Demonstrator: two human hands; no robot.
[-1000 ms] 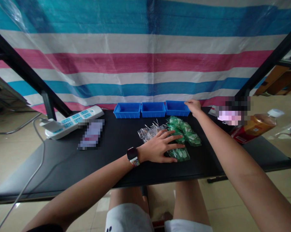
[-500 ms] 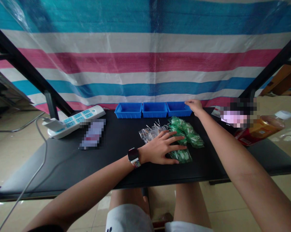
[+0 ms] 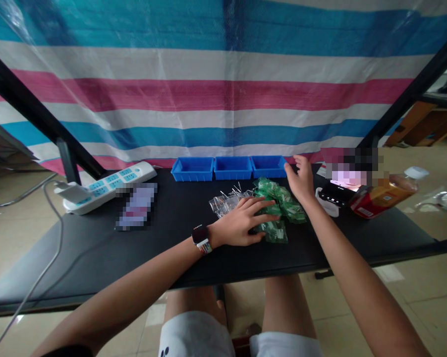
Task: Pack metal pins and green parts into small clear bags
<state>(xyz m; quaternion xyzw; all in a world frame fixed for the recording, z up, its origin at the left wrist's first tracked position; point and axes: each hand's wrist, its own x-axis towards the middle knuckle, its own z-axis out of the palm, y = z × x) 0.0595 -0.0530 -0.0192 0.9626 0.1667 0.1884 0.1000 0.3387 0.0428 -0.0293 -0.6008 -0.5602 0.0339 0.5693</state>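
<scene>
My left hand (image 3: pixel 242 223), with a watch (image 3: pixel 201 238) on its wrist, rests with fingers spread over a pile of small plastic bags. Clear bags (image 3: pixel 219 206) with thin metal pins sticking out lie at its left; green bags (image 3: pixel 293 210) with contents too small to make out spread to its right, partly under the fingers. Three blue trays stand in a row at the back: left tray (image 3: pixel 193 176), middle tray (image 3: pixel 233 175) and right tray (image 3: pixel 271 174). Beside the right tray's outer end is my right hand (image 3: pixel 302 182), fingers apart and curved, holding nothing visible.
On the left lie a white power strip (image 3: pixel 110 187) with a plugged-in charger and cable, and a blurred flat object (image 3: pixel 137 206). A drink bottle (image 3: pixel 389 195), a white case (image 3: pixel 327 204) and a dark device (image 3: pixel 337 193) are on the right. A striped sheet (image 3: pixel 208 94) hangs behind the black table (image 3: pixel 164 223).
My right hand has come off the right tray's end and opened, drawing slightly away from it. The left hand stays on the bags. The view has shifted a little.
</scene>
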